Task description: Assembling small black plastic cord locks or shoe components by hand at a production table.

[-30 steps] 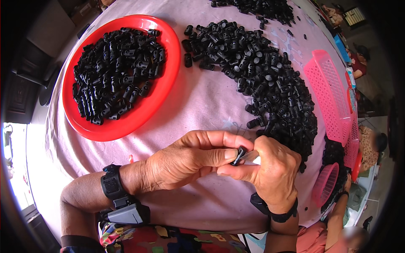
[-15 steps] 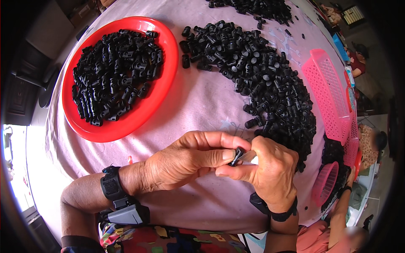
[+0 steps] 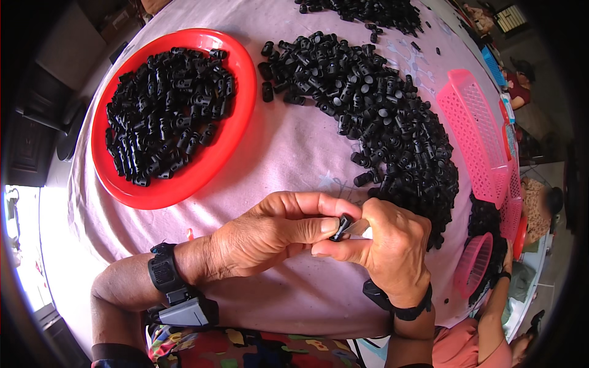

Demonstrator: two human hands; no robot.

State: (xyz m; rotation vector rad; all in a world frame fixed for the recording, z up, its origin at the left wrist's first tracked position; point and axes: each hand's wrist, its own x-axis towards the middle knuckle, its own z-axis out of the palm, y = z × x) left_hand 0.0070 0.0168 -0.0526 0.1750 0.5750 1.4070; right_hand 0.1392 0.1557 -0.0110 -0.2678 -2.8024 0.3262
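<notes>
My left hand (image 3: pixel 267 236) is closed, pinching a small black cord lock (image 3: pixel 341 227) between thumb and fingertips. My right hand (image 3: pixel 399 251) grips a thin, pale, blade-like tool (image 3: pixel 358 229) with a white part; its tip meets the cord lock, and most of it is hidden in my fingers. Just beyond my hands a large curved heap of black cord locks (image 3: pixel 399 132) spreads over the cloth. To the left, a round red plate (image 3: pixel 244 92) carries a mound of similar black pieces (image 3: pixel 165 113).
A pink cloth (image 3: pixel 282 153) covers the table. Pink perforated baskets (image 3: pixel 466 129) line the right side, with a smaller pink basket (image 3: pixel 473 265) nearer me. Another black heap (image 3: pixel 374 12) lies at the far edge. A co-worker's arm (image 3: pixel 494 306) reaches in at the lower right.
My hands keep nearly the same pose, with the tool still against the cord lock. The view has shifted slightly. At the right, the co-worker's arm and head have moved a little.
</notes>
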